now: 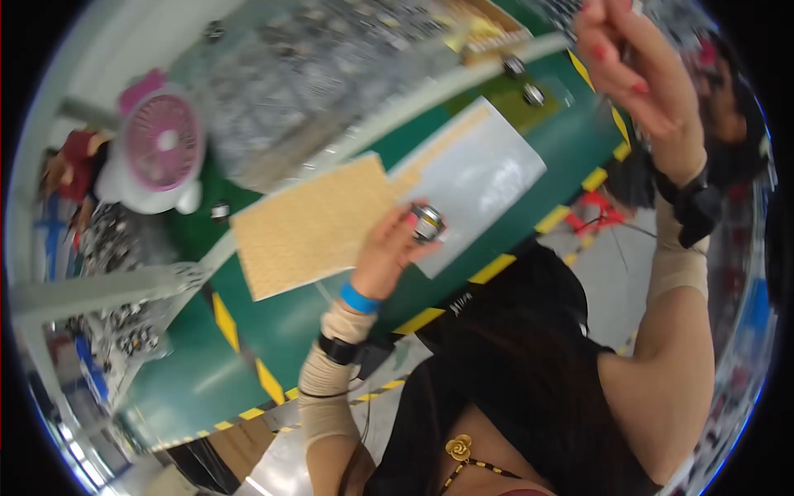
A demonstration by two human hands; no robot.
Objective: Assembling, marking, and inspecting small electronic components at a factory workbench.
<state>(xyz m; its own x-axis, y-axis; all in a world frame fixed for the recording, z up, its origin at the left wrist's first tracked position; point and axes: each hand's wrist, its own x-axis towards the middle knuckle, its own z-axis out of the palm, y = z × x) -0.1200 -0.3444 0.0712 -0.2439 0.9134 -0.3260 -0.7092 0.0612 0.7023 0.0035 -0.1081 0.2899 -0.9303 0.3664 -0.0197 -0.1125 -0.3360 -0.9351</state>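
Observation:
My left hand (386, 252) is closed around a small round metal part (428, 223) with a shiny rim and a yellowish band. It hovers over the inner edges of two sheets. On the left lies a tan sheet (306, 223); on the right is a glossy pale-grey sheet (488, 178) with a tan strip along its far edge. My right hand (649, 83) is raised at the upper right, away from the sheets. Its fingers are bent and drawn together near the picture's edge; whatever they may hold cannot be made out.
Two similar metal parts (523, 80) stand at the table's far right, another (220, 211) by a pink-and-white fan (165, 140). Bagged parts (331, 74) fill the area behind a pale rail. Yellow-black tape (492, 269) edges the green table (207, 372). Another person (78, 169) is far left.

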